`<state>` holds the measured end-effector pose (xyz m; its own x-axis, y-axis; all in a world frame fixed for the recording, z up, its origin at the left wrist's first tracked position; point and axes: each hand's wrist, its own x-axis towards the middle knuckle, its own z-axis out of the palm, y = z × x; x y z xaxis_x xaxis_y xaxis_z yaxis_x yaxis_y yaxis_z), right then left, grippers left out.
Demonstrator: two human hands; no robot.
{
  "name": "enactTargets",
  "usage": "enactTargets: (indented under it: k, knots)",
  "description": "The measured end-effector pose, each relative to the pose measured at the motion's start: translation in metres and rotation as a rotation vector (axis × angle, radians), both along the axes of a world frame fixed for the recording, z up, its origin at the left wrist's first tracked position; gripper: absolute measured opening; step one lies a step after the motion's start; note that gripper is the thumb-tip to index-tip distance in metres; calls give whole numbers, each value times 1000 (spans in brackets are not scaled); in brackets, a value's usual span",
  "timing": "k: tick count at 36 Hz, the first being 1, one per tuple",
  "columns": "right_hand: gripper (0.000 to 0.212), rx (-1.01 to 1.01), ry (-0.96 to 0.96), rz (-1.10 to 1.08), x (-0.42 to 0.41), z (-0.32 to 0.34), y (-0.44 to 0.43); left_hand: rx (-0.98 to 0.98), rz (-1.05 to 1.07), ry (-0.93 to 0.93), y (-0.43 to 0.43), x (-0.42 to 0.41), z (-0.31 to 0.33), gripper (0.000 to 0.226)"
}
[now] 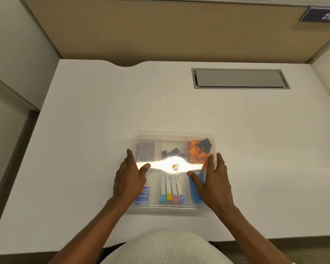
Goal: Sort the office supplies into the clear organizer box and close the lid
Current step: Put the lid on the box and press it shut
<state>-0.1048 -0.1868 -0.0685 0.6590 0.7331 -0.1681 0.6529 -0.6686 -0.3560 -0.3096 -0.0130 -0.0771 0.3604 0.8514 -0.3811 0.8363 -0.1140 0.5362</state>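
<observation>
The clear organizer box (173,170) sits on the white desk (84,130) in the lower middle of the frame, its lid (173,138) already on and glaring with reflected light. The left hand (129,180) lies flat with spread fingers on the lid's left side, the right hand (212,180) likewise on its right side, neither gripping anything. Through the plastic show four markers (171,189) with coloured caps, orange pieces (196,153) at upper right and black clips (171,152).
</observation>
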Motion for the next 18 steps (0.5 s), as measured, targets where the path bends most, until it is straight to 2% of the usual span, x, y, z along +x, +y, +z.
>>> enactTargets:
  k: [4,11,18]
  knots:
    - [97,36,-5,-4,-9,-13,-5,52,-11,18,-6,0,-2,88]
    - [92,65,-52,-4,-13,-17,-9,142,-85,-117,-9,-12,-22,82]
    - [92,39,-83,11,-10,-18,-8,100,-85,-192,-6,-14,-29,80]
